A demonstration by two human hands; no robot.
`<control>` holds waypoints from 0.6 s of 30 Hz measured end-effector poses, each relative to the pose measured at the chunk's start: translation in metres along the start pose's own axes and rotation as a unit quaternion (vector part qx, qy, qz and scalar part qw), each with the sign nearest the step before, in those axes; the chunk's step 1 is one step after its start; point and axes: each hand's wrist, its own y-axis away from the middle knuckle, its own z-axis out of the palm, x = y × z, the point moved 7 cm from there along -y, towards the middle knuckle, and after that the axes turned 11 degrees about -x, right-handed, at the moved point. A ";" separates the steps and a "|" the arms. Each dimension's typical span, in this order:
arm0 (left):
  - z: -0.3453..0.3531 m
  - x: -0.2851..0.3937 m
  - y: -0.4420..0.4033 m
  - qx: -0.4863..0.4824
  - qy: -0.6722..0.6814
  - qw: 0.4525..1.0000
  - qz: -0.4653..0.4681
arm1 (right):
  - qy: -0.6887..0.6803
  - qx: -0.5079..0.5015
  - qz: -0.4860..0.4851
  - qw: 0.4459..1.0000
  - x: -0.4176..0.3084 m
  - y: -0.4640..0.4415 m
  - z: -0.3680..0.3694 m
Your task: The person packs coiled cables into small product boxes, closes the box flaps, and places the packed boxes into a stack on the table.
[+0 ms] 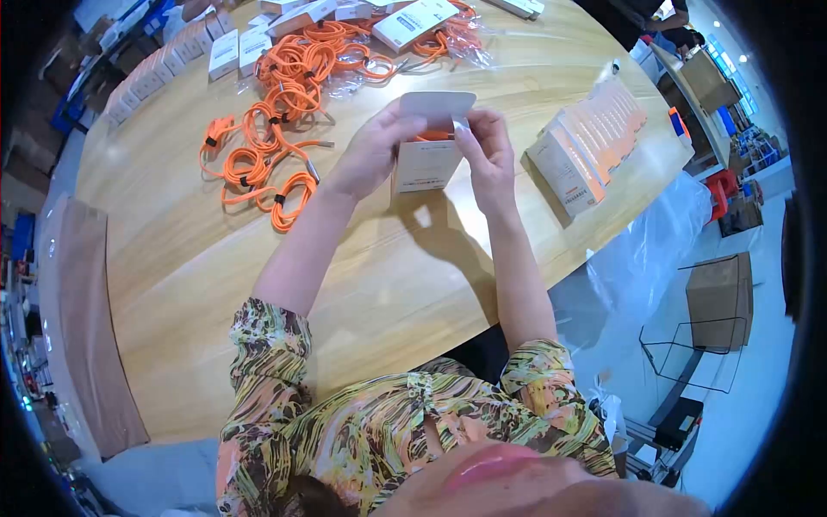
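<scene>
A small white box [426, 166] stands on the wooden table, its top flap raised and something orange showing inside the opening. My left hand [376, 148] is at the box's left side, its fingers closed on the upper edge and partly blurred. On the other side, my right hand [488, 155] grips the right upper edge and side flap between thumb and fingers. Coiled orange cables [280, 129] with black ties lie to the left and behind. To the right is a row of flat orange-and-white boxes [590, 142].
More white boxes [413, 23] lie at the table's [189, 345] back, with a row of small boxes [168, 60] along the back left edge. Clear plastic sheeting [650, 241] hangs at the right. A brown cloth-like cover [86, 319] lies at the left edge.
</scene>
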 end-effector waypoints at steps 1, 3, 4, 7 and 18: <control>-0.003 -0.003 -0.001 0.005 -0.043 0.999 -0.018 | -0.038 0.018 0.011 0.999 0.001 0.000 -0.001; -0.004 -0.006 -0.001 0.011 -0.082 0.996 -0.037 | -0.074 0.035 0.025 0.996 -0.001 0.000 0.001; -0.003 -0.005 0.000 0.018 -0.092 0.995 -0.036 | -0.076 0.037 0.035 0.996 -0.002 -0.001 0.003; 0.002 -0.001 0.001 0.034 -0.122 0.991 -0.032 | -0.079 0.043 0.060 0.994 -0.007 -0.003 0.004; 0.001 0.000 0.001 0.055 -0.129 0.989 -0.051 | -0.296 -0.027 0.135 0.945 0.013 0.001 0.006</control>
